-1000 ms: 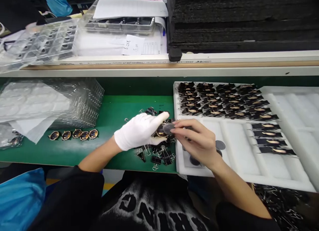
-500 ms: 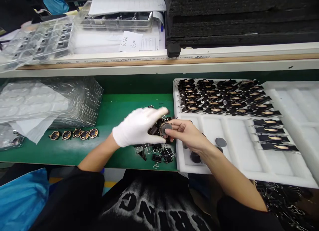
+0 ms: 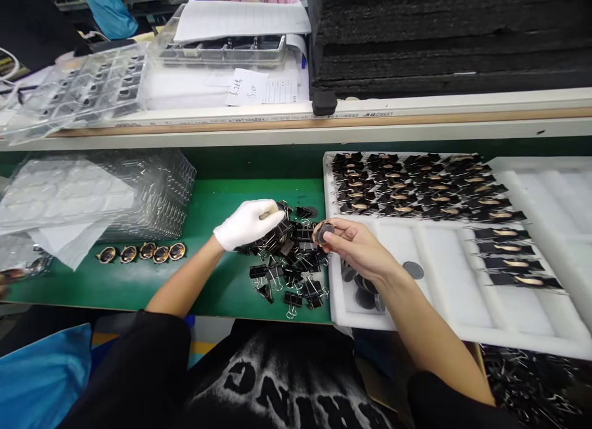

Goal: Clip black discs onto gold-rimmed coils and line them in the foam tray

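Note:
My left hand [image 3: 250, 224], in a white glove, is at the upper left of a pile of black binder clips [image 3: 293, 262]. Its thumb and fingers are pinched on a binder clip [image 3: 283, 211], partly hidden by the glove. My bare right hand [image 3: 354, 244] is just right of the pile. Between thumb and fingers it holds a round gold-rimmed piece [image 3: 317, 233] with a dark grey disc [image 3: 326, 230] against its face. More dark grey discs [image 3: 365, 298] lie under my right wrist in the white tray [image 3: 340, 312].
Rows of clipped pieces [image 3: 398, 185] fill the tray's far part. Several gold-rimmed round pieces [image 3: 148, 251] lie on the green table [image 3: 217, 195] at left, before stacked clear trays [image 3: 161, 188]. A shelf edge [image 3: 231, 133] runs behind. A box of clips [image 3: 531, 379] stands lower right.
My left hand has moved left and away from my right hand, closing from a wide spread to a pinch at the clips. My right hand has shifted slightly right, still holding the round piece and disc.

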`<state>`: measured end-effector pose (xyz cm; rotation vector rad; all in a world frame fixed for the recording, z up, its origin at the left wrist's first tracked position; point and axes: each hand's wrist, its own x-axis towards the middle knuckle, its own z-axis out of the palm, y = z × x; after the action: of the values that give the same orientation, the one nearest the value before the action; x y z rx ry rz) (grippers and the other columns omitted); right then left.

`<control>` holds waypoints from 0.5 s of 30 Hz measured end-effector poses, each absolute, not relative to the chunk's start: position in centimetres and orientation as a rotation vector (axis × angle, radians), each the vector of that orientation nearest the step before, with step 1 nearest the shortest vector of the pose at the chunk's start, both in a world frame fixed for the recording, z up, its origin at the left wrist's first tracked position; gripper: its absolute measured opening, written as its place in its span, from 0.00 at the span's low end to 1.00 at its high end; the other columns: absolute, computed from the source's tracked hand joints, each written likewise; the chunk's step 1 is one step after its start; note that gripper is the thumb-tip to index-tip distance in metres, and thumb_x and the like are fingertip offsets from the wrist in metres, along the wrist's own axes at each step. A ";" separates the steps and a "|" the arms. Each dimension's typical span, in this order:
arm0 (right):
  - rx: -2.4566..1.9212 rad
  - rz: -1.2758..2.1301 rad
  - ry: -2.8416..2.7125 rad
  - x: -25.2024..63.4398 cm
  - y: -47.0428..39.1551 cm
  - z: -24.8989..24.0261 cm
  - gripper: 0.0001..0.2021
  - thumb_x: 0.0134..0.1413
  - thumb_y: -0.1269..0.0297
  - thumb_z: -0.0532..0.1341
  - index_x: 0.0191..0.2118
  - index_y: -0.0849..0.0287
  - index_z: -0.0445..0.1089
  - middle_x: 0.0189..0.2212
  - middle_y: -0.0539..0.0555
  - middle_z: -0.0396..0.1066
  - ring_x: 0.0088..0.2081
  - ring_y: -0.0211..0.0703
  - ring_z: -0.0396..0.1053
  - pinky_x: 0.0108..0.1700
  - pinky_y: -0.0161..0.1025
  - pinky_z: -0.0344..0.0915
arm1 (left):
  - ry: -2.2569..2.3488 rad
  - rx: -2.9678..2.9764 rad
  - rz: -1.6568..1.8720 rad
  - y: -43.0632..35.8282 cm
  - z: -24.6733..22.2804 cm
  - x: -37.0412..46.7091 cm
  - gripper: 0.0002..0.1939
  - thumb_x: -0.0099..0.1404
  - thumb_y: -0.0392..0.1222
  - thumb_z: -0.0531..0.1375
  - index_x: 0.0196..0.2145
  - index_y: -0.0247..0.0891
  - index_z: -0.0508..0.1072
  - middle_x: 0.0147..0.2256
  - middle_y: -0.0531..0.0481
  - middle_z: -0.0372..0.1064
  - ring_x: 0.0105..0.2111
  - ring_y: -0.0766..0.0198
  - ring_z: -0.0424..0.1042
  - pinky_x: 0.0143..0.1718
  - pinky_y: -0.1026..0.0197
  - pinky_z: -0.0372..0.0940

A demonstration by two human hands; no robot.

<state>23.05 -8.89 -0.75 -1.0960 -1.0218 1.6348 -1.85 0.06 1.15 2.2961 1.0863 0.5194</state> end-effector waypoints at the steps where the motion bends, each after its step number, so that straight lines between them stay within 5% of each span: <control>1: -1.078 1.625 -1.037 22.8 -9.0 -0.8 0.14 0.53 0.54 0.73 0.40 0.57 0.79 0.35 0.53 0.76 0.34 0.38 0.69 0.36 0.36 0.66 | 1.108 2.245 0.650 -0.5 1.5 -1.1 0.21 0.72 0.49 0.55 0.23 0.40 0.57 0.22 0.58 0.53 0.24 0.69 0.54 0.27 0.63 0.52; 7: -1.060 1.504 -0.961 21.0 -9.2 -0.8 0.16 0.55 0.51 0.72 0.45 0.54 0.78 0.47 0.54 0.76 0.40 0.39 0.71 0.43 0.39 0.71 | 1.211 2.287 1.218 -3.3 3.1 2.7 0.21 0.72 0.45 0.56 0.22 0.41 0.57 0.19 0.59 0.48 0.20 0.69 0.50 0.26 0.61 0.51; 15: -1.074 1.316 -1.098 21.5 -8.9 0.6 0.11 0.53 0.55 0.73 0.40 0.53 0.79 0.38 0.53 0.79 0.38 0.41 0.75 0.45 0.42 0.74 | 1.042 2.348 0.826 -1.8 3.9 1.3 0.19 0.70 0.48 0.53 0.22 0.41 0.59 0.20 0.56 0.58 0.22 0.67 0.57 0.28 0.61 0.54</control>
<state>21.48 -8.89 0.55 -1.0741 -1.0980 1.3163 1.32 -1.85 3.86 2.3482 1.0418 0.8263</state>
